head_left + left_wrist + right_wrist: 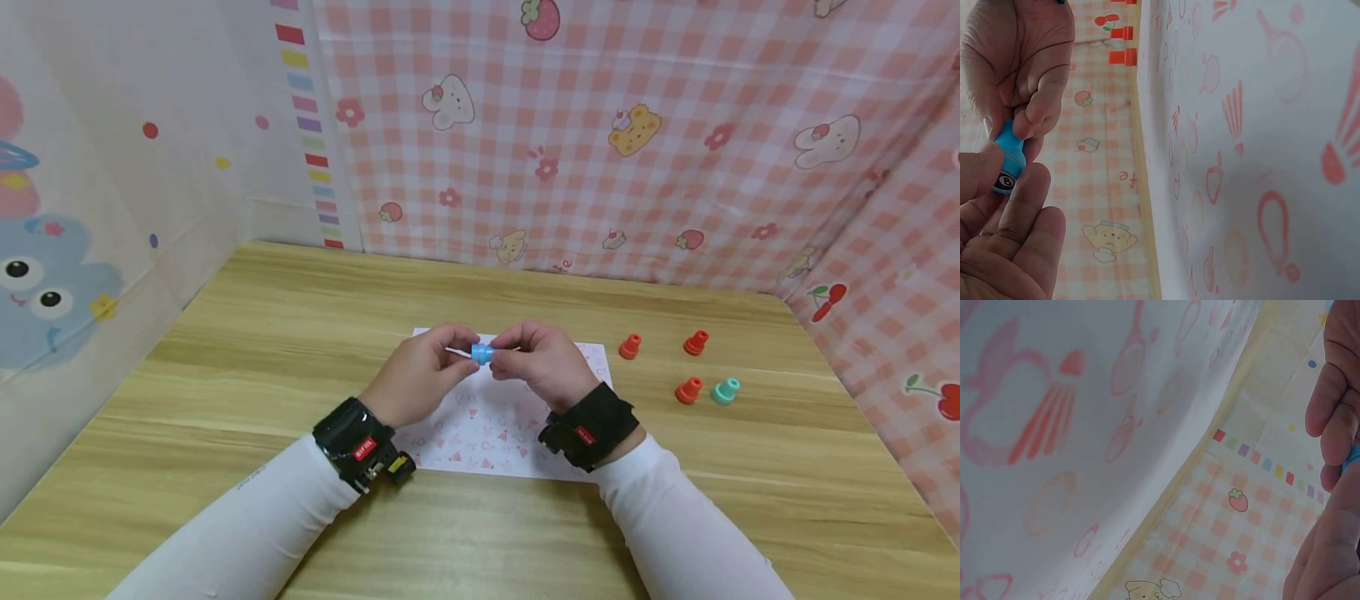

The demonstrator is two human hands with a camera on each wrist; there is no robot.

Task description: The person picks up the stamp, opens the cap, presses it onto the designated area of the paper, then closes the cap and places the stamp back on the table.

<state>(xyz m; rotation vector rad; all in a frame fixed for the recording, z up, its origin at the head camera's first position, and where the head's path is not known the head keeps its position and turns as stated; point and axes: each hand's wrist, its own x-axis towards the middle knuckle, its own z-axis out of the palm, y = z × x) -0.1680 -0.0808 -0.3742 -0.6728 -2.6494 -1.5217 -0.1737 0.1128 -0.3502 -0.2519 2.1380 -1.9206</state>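
Note:
Over the sheet of paper (480, 417), both hands meet at a small blue stamp (482, 354), held on its side. My left hand (412, 375) pinches its wider end between thumb and fingers. The narrower end is in the fingertips of my right hand (547, 367), which cover part of it. A round label with a figure 8 shows on the blue stamp (1007, 181) in the left wrist view. Only a sliver of the stamp (1352, 456) appears in the right wrist view. Pink and red printed pictures of rackets and shuttlecocks cover the paper.
To the right of the paper stand three red stamps (630, 346) and a teal stamp (725, 391), on the wooden table (247, 350). A pink checked cloth (585, 183) hangs behind the table, and a pale patterned cloth (180, 183) lines the left side.

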